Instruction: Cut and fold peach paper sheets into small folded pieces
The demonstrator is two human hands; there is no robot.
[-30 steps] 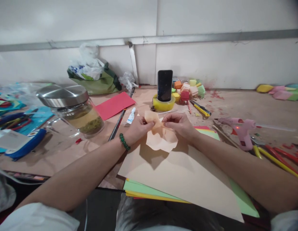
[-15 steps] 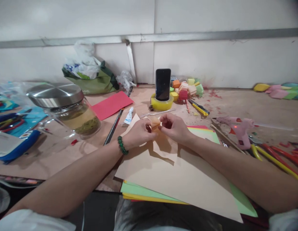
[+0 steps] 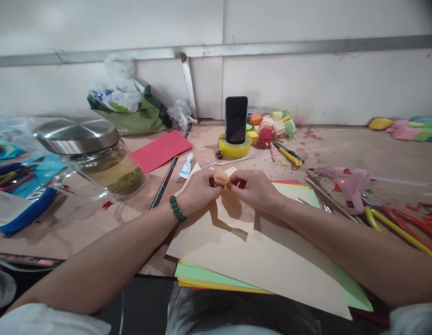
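A small folded piece of peach paper [image 3: 221, 177] is held up between my two hands, over a stack of coloured sheets. My left hand [image 3: 201, 187], with a green bead bracelet at the wrist, pinches its left side. On the other side my right hand [image 3: 252, 185] grips its edge between thumb and forefinger. Fingers hide part of the folds. Beneath lies a large peach sheet [image 3: 271, 274], with smaller cut peach pieces on it and green sheets [image 3: 216, 278] and yellow edges showing below.
Left stands a glass tea jug [image 3: 111, 172]; a red sheet [image 3: 163, 151] lies behind. A phone [image 3: 236, 120] leans in a yellow tape roll [image 3: 234, 150] near folded paper blocks [image 3: 265, 135] and a cutter [image 3: 289, 154]. Right are a pink glue gun [image 3: 351, 186] and pliers [image 3: 393, 228].
The folded paper has turned and shifted slightly left, now showing a rounder, more compact shape. My right hand has moved a little lower and left with it.
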